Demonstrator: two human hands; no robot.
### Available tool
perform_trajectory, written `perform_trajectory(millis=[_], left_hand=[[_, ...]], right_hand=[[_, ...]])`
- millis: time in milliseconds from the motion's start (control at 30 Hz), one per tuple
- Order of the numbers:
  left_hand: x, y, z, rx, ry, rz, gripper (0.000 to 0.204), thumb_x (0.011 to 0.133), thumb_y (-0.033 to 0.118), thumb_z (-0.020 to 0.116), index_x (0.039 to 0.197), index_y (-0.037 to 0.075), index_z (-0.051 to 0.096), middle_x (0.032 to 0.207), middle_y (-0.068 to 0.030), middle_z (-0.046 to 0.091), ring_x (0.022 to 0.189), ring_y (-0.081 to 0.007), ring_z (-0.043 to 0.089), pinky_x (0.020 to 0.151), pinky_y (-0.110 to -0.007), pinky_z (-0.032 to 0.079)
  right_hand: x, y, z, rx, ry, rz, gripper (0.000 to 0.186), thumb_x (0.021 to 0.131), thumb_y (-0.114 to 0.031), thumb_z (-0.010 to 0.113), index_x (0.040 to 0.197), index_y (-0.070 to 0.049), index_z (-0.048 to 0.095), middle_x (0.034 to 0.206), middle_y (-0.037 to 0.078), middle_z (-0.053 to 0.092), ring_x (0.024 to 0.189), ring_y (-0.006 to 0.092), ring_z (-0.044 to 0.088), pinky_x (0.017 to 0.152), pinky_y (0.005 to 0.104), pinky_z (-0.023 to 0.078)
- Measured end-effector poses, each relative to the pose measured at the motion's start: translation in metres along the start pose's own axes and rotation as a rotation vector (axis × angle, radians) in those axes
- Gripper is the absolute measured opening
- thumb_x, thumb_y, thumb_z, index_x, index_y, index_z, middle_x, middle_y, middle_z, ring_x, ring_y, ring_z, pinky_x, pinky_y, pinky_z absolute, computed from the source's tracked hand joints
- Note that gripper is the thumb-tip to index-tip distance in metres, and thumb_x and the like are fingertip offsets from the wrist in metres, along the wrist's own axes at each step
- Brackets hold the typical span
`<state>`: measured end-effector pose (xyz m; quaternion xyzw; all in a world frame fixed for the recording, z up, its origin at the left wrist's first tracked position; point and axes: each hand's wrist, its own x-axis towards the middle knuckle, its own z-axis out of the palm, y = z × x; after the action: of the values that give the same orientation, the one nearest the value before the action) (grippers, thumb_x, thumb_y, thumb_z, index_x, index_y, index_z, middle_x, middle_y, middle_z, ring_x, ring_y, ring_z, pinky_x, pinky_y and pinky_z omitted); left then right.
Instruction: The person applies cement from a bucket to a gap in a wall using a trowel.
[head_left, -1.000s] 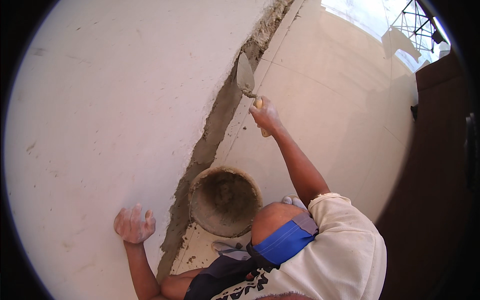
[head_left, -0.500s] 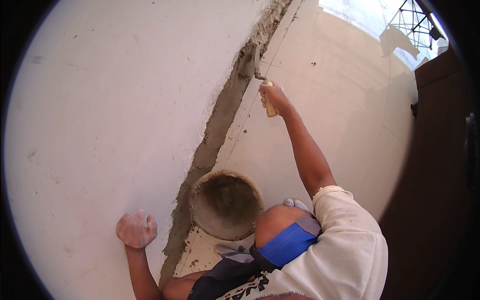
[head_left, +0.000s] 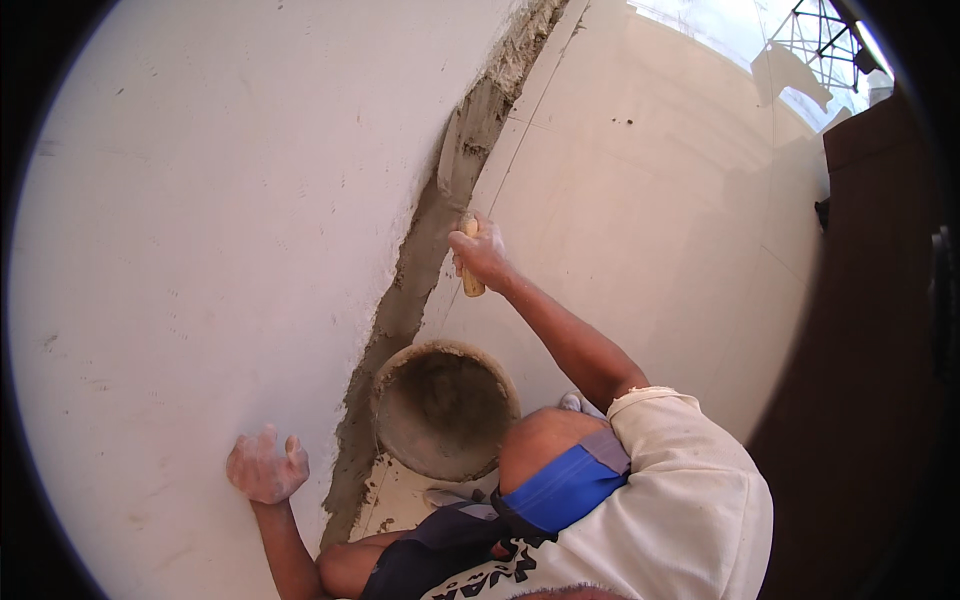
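Observation:
My right hand (head_left: 487,258) is closed round the pale wooden handle of a trowel (head_left: 471,282). The trowel's mortar-smeared blade lies on the grey mortar strip (head_left: 410,290), which runs along the foot of the white wall (head_left: 220,250). Smooth and damp-looking near me, the strip turns rough and lumpy at its far end. Low on the left, my left hand (head_left: 268,468), dusted with white, rests against the wall with its thumb apart from the fingers and nothing held.
A round, mortar-crusted pan (head_left: 395,445) stands between the strip and my bent knee (head_left: 545,450). Pale floor tiles (head_left: 640,230) spread to the right, with mortar crumbs close to the strip. A dark brown upright surface (head_left: 860,300) borders the floor at the far right.
My right hand has drawn the trowel nearer and to the left along the mortar strip. The left hand stays against the wall.

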<state>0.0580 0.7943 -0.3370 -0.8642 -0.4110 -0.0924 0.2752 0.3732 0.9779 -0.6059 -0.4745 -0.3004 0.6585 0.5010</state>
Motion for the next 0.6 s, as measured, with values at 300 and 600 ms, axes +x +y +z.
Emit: perform_trajectory(millis=[300,600], left_hand=[[0.012,0.000,0.001,0.029,0.048,0.054,0.023,0.083,0.020,0.069,0.095,0.000,0.067,0.076,-0.0103,0.060,0.063,-0.0296,0.058,0.054,-0.038,0.049],[0.009,0.003,0.001,-0.082,0.084,0.038,0.028,0.084,0.024,0.068,0.094,-0.002,0.067,0.076,-0.0100,0.061,0.058,-0.0278,0.056,0.053,-0.037,0.049]], right_hand=[[0.082,-0.020,-0.081,0.077,0.179,0.126,0.013,0.082,-0.010,0.059,0.091,-0.007,0.050,0.072,0.003,0.052,0.054,0.0121,0.052,0.046,0.0308,0.049],[0.088,0.024,-0.050,0.160,0.075,0.244,0.011,0.084,-0.009,0.058,0.087,-0.007,0.048,0.071,0.003,0.051,0.052,0.0133,0.051,0.046,0.0319,0.048]])
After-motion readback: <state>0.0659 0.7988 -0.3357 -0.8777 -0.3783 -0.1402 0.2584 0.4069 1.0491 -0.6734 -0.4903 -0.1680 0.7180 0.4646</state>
